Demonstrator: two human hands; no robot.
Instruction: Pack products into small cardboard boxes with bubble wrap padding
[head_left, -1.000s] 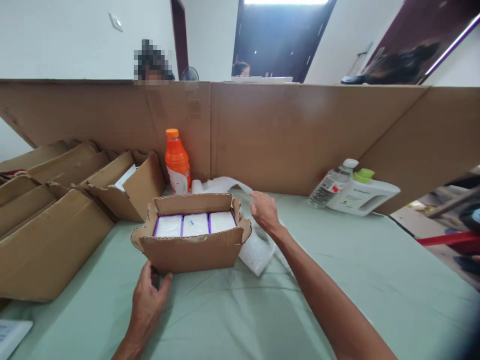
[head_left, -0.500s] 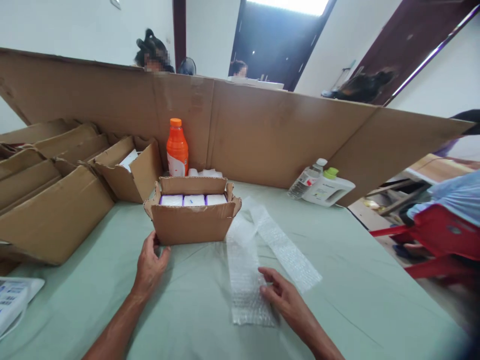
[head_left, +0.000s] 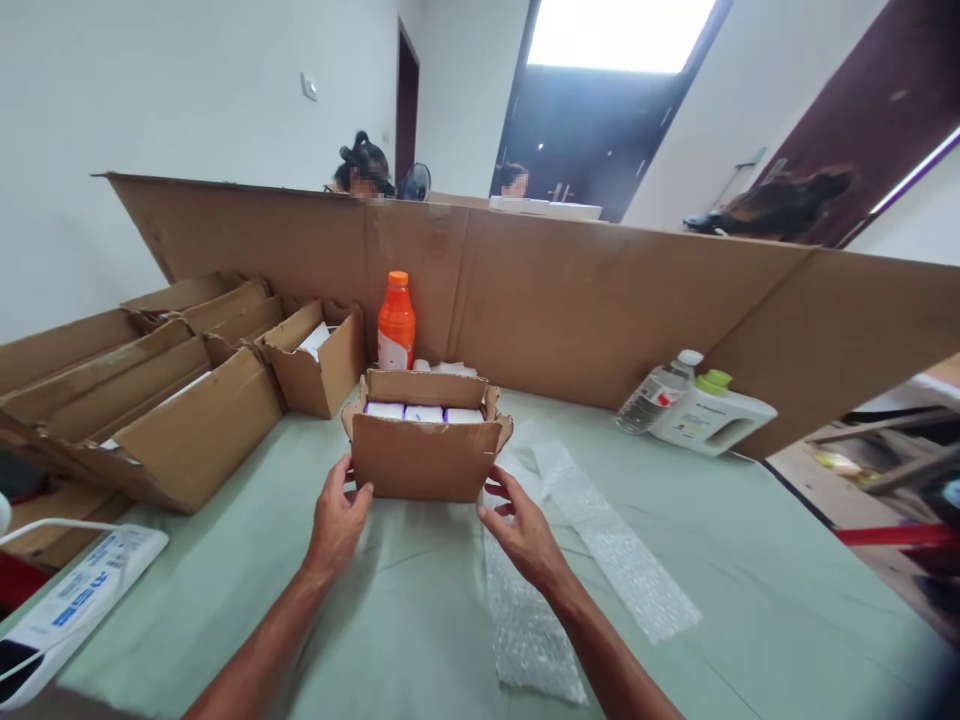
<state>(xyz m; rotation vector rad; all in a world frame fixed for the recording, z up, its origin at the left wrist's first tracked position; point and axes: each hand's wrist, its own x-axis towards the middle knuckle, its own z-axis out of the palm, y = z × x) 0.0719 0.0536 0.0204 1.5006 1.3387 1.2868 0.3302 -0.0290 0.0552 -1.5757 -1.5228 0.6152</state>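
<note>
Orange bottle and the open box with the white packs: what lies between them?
In the head view, white wrapping lies between the orange bottle and the open cardboard box.

An orange bottle [head_left: 396, 322] stands upright against the cardboard wall [head_left: 570, 300] at the far edge of the green tabletop [head_left: 750, 560]. To the right, a clear water bottle [head_left: 658, 391] leans on a white jug [head_left: 712, 418] with a green cap. Open cardboard cartons [head_left: 187, 420] lie at the left, and a white power strip [head_left: 75, 605] sits at the near left corner.
</note>
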